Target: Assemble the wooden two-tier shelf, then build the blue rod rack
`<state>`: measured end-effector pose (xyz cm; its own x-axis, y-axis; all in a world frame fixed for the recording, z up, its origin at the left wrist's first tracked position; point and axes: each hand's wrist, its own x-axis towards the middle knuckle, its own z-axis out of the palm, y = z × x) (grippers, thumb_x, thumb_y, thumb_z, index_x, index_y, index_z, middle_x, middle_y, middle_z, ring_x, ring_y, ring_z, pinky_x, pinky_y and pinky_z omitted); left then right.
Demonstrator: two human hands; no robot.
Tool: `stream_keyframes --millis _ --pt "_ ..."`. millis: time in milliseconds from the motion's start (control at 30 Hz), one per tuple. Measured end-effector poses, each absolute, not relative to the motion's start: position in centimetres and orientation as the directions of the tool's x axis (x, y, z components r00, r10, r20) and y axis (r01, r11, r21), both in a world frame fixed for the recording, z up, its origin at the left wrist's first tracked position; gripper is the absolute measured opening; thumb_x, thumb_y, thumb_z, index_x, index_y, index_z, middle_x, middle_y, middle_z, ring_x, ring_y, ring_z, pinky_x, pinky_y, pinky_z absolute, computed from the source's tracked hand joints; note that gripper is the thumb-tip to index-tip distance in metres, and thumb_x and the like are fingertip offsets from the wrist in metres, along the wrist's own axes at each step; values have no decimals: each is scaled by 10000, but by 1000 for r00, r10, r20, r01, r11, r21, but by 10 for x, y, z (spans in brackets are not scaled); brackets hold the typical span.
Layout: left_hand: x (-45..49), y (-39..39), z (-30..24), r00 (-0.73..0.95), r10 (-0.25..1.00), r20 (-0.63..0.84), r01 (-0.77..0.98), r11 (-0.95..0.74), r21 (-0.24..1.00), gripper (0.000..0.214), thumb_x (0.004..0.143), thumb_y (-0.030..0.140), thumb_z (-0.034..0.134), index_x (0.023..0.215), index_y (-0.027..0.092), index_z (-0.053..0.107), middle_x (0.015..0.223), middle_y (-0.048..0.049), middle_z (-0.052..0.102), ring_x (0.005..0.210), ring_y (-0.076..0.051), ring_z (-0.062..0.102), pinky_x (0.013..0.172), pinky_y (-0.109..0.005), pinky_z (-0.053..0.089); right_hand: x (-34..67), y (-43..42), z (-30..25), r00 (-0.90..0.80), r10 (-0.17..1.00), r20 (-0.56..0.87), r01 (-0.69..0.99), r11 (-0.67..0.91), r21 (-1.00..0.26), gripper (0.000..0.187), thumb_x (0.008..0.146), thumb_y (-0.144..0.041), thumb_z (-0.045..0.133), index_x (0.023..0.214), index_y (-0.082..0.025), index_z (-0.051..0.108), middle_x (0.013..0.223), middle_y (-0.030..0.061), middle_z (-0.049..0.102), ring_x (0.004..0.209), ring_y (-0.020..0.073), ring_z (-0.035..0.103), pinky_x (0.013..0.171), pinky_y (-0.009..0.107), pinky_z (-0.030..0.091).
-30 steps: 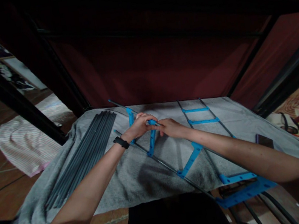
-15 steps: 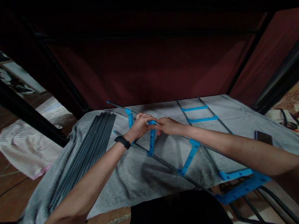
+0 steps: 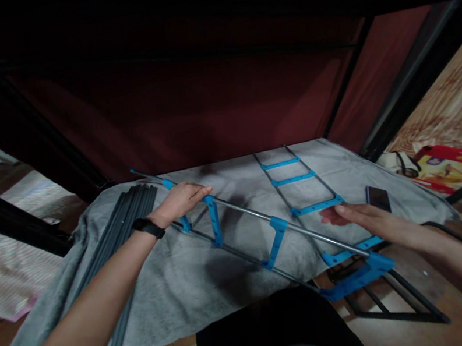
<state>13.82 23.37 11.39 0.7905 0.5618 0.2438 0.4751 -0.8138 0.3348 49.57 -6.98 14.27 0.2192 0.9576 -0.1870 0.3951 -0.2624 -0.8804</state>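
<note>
Two grey metal tubes joined by several blue plastic crosspieces form a ladder-like frame [image 3: 244, 210], tilted on edge toward my lap. My left hand [image 3: 182, 200], with a black wristband, is closed over its upper tube beside a blue crosspiece [image 3: 215, 223]. My right hand [image 3: 360, 217] is off the frame, fingers stretched out, hovering right of the upper tube. Under and beyond that hand lies a second frame of the same kind [image 3: 293, 179], flat on the grey cloth [image 3: 168, 301]. The near wide crosspiece [image 3: 359, 277] overhangs the cloth's front edge.
A bundle of loose grey tubes [image 3: 123, 232] lies on the left of the cloth. A phone [image 3: 377, 198] rests at the right. Farther right is a red and yellow box [image 3: 456, 168]. Dark posts and a maroon panel [image 3: 203, 112] enclose the back.
My right hand has let go near the left hand and swung right, its fingers now extended. My left hand stays on the upper tube. The view has shifted slightly rightward.
</note>
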Motion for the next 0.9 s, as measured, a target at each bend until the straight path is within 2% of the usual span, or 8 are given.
stream_keyframes --millis 133,200,267,333,500,700,767,900 --pt "154 236 114 713 653 256 621 -757 203 654 963 651 325 548 208 568 538 -52 559 552 -184 558 600 -290 341 484 -131 97 552 807 -208 110 -318 -942 473 835 -657 589 951 -246 793 925 122 779 880 293 741 822 416 590" --pt "161 235 113 710 656 254 636 -753 169 658 962 649 320 528 209 547 511 -51 527 541 -187 550 600 -293 323 474 -139 79 594 792 -145 50 -216 -975 436 816 -640 620 923 -250 782 777 94 750 717 254 710 670 360 584" --pt "164 233 111 698 668 259 652 -742 157 660 970 633 301 510 210 515 496 -49 505 540 -187 546 603 -294 313 468 -136 68 608 785 -117 -29 -125 -992 408 797 -629 649 876 -247 769 561 38 635 490 184 575 486 295 498" --pt "165 231 109 672 681 289 671 -726 150 664 982 609 268 489 213 470 489 -53 496 542 -190 546 603 -301 309 466 -128 62 639 759 -126 -85 -93 -992 393 771 -624 684 800 -238 753 450 -3 512 388 138 440 386 258 390" --pt "165 227 102 640 687 344 691 -711 134 676 993 596 210 458 226 391 482 -70 508 545 -200 548 591 -329 323 468 -122 62 696 704 -143 -70 -132 -989 380 750 -611 717 721 -232 736 486 10 522 395 142 454 348 257 343" --pt "168 225 97 629 678 379 692 -711 124 678 1005 567 173 495 221 452 544 -78 584 595 -199 560 661 -338 383 462 -122 69 761 645 -67 46 -157 -987 346 727 -610 730 684 -268 719 590 49 625 466 183 539 374 294 420" --pt "169 224 95 621 676 396 693 -710 126 670 1010 549 183 502 217 468 549 -73 582 601 -195 560 688 -339 395 462 -121 69 776 629 -42 86 -172 -981 339 735 -608 722 681 -273 718 594 50 627 475 181 539 379 289 421" --pt "170 223 91 587 685 431 707 -693 139 654 1014 524 216 505 212 485 558 -68 574 607 -194 564 741 -349 413 463 -123 65 774 629 -70 56 -179 -982 313 750 -579 725 714 -269 740 574 32 594 473 157 503 392 269 400"
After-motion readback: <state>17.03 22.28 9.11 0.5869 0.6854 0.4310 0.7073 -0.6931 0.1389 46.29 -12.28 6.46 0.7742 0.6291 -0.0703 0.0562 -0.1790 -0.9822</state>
